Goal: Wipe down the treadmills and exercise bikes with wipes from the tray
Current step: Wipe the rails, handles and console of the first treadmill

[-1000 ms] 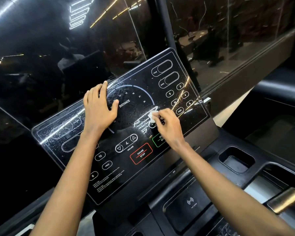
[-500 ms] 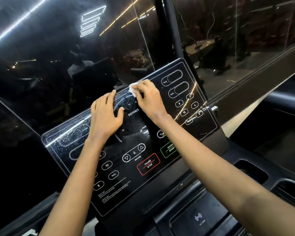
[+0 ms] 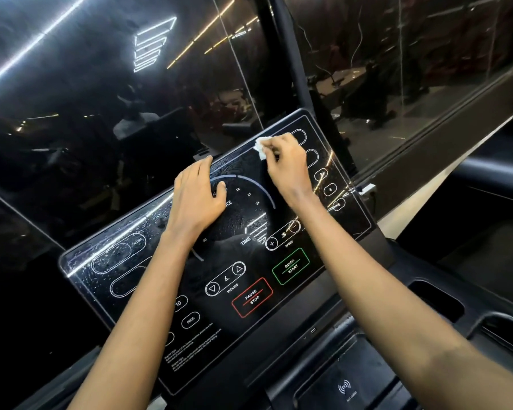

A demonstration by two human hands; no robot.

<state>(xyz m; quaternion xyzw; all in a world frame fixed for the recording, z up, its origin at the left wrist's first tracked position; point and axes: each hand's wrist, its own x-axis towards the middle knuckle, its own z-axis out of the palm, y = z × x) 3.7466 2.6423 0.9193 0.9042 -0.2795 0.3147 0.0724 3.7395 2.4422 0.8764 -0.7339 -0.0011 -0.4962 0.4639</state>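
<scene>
The person's right hand (image 3: pixel 288 167) sits near the upper edge of the treadmill console (image 3: pixel 282 313), a glossy black touch panel tilted back toward the glass wall (image 3: pixel 101 128). Its grip is closed on a small crumpled white wipe (image 3: pixel 262 147), pinched between thumb and fingertips and pressed against the panel's top centre, just left of 2 oval outlines that the hand partly hides. The left hand (image 3: pixel 197 196) lies flat on the panel beside the curved dial, fingers straight and together, its grip open and holding nothing; the thumb rests over the word ending in "NCE". The 2 hands are near each other but apart. Droplets (image 3: pixel 113 255) speckle the left part of the panel around the oval marked CALORIE. Below the hands are the green QUICK START button (image 3: pixel 290 266) and the red PAUSE STOP button (image 3: pixel 251 297). A dark recess (image 3: pixel 436 300) is set in the plastic deck to the right.
</scene>
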